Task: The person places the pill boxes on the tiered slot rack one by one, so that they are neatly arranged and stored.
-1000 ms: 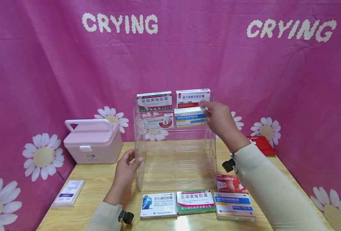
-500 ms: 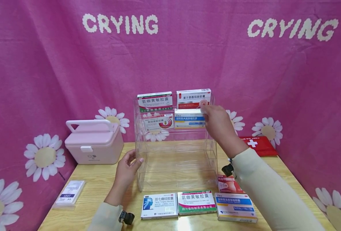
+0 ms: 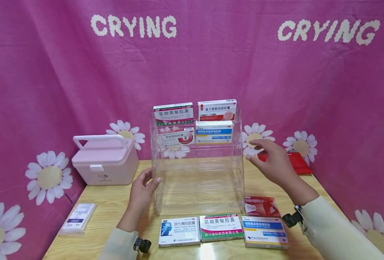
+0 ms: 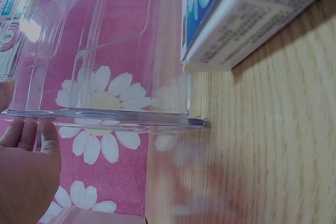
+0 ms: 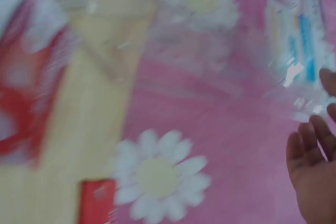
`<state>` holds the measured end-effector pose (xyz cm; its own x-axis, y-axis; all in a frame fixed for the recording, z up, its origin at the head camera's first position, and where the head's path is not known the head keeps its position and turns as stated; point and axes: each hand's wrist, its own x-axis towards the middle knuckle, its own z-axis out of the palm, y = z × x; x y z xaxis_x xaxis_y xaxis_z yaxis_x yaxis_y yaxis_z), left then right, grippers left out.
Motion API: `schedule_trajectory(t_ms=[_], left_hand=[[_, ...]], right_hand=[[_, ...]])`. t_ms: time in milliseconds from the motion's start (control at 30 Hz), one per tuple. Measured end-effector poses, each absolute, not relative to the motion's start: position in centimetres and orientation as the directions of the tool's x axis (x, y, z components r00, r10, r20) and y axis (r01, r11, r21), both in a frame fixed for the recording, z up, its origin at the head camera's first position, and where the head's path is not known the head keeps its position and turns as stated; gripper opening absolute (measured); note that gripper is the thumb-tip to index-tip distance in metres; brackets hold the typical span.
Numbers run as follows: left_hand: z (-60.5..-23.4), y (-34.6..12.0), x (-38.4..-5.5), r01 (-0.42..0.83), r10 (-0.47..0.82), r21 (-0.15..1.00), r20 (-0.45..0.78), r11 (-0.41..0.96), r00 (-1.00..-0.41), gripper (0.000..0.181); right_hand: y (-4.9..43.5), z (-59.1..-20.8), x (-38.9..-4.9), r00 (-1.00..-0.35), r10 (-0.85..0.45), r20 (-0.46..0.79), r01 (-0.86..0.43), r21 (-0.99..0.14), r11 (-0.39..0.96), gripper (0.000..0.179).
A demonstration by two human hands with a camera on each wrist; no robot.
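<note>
A clear stepped display rack (image 3: 198,164) stands on the table. My left hand (image 3: 142,191) grips its left side panel, thumb on one face and fingers on the other in the left wrist view. Off the rack's right side, my right hand (image 3: 274,159) holds nothing, its thumb and fingers apart. On the top tier sit a green-and-white medicine box (image 3: 174,115) and a red-and-white medicine box (image 3: 217,110). One tier down are a white medicine box with pink rings (image 3: 178,137) and a blue-and-white medicine box (image 3: 214,133). The right wrist view is blurred.
Before the rack lie a white box with a blue head picture (image 3: 179,232), a green-and-pink box (image 3: 221,226), another blue-and-white box (image 3: 265,232) and a red box (image 3: 261,206). A pink case (image 3: 105,162), a small white pack (image 3: 78,217) and a red pouch (image 3: 299,163) stand around.
My right hand has let go of the blue-and-white medicine box on the second tier and moved down and right, away from the rack. The left hand keeps its hold.
</note>
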<state>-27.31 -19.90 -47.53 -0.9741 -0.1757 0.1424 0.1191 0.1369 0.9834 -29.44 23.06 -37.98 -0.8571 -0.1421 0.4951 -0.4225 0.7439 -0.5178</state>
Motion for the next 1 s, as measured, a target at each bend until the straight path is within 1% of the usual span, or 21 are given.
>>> schedule_trajectory(t_ms=[133, 267, 400, 500, 667, 800, 1000], left_hand=[[-47.5, -19.9, -27.2, 0.126, -0.175, 0.983, 0.148, 0.130, -0.973, 0.050], [-47.5, -19.8, -27.2, 0.134, -0.161, 0.984, 0.152, 0.118, -0.975, 0.050], [-47.6, -19.8, -27.2, 0.132, -0.159, 0.984, 0.150, 0.119, -0.976, 0.050], [-47.6, -19.9, -27.2, 0.123, -0.167, 0.985, 0.142, 0.123, -0.976, 0.050], [-47.5, -20.0, -27.2, 0.123, -0.165, 0.986, 0.141, 0.116, -0.976, 0.050], [-47.4, -19.9, -27.2, 0.116, -0.160, 0.987, 0.132, 0.110, -0.978, 0.050], [-47.4, -19.9, -27.1, 0.123, -0.161, 0.985, 0.141, 0.120, -0.977, 0.050]], right_hand=[[26.7, -41.0, -28.5, -0.933, -0.132, 0.336, -0.322, -0.609, 0.725, 0.061], [30.1, -44.3, -27.6, -0.974, -0.121, 0.194, -0.222, -0.678, 0.701, 0.063], [32.2, -47.6, -26.9, -0.988, -0.119, 0.104, -0.157, -0.706, 0.690, 0.065], [33.1, -49.5, -26.6, -0.989, -0.143, 0.026, -0.117, -0.723, 0.680, 0.069], [34.0, -51.3, -26.7, -0.976, -0.188, -0.111, -0.049, -0.728, 0.683, 0.082], [34.6, -52.1, -26.8, -0.961, -0.234, -0.150, -0.052, -0.731, 0.681, 0.087], [34.8, -52.4, -26.5, -0.944, -0.305, -0.123, -0.118, -0.740, 0.662, 0.081]])
